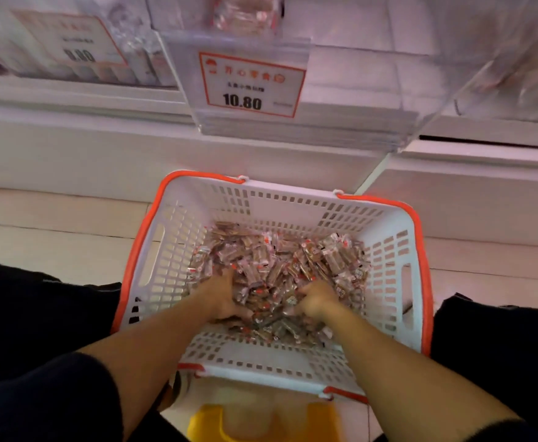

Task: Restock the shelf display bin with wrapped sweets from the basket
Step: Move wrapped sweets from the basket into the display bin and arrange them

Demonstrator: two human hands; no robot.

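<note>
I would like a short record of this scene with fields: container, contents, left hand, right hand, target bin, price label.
container: white basket with orange rim, on the floor
contents: wrapped sweets, heaped loosely
left hand: dug into the heap, gathering sweets
right hand: curled round sweets
target bin: clear display bin above the basket
price label: reads 10.80
</note>
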